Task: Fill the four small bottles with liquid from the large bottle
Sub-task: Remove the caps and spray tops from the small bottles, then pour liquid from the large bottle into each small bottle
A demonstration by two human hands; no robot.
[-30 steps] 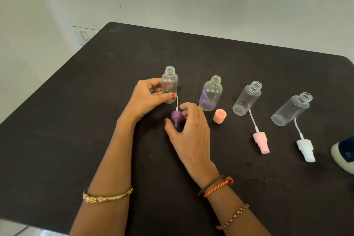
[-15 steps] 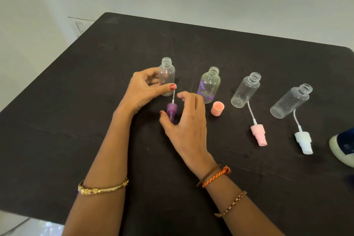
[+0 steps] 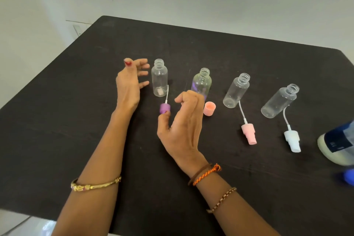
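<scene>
Head view: looking down on a dark table (image 3: 76, 120) against a pale wall, with two bare forearms reaching in from the near edge.
Left hand (image 3: 128, 84): raised just left of the first small bottle, fingers spread and loosely bent, holding nothing, not touching the bottle.
Right hand (image 3: 182, 120): fingers curled loosely, thumb tip at the purple spray cap; whether it pinches the cap cannot be told.
First small bottle (image 3: 159, 78): clear, upright, uncapped, leftmost in a row across the middle of the table.
Purple spray cap (image 3: 164, 108): lying just in front of that bottle, its white tube pointing toward the far edge.
Second small bottle (image 3: 202, 82): upright, open, purple tint inside, partly behind the right hand.
Pink cap (image 3: 209, 108): just beside the second bottle.
Third small bottle (image 3: 236, 91): clear, open, pink spray cap (image 3: 248, 133) lying in front.
Fourth small bottle (image 3: 279, 101): clear, open, white spray cap (image 3: 292, 140) lying in front.
Large bottle (image 3: 337, 145): white with a dark blue label, cut off at the right edge of the table.
Wrists: gold bangle (image 3: 95, 185) on the left, orange thread band (image 3: 206, 174) on the right.
</scene>
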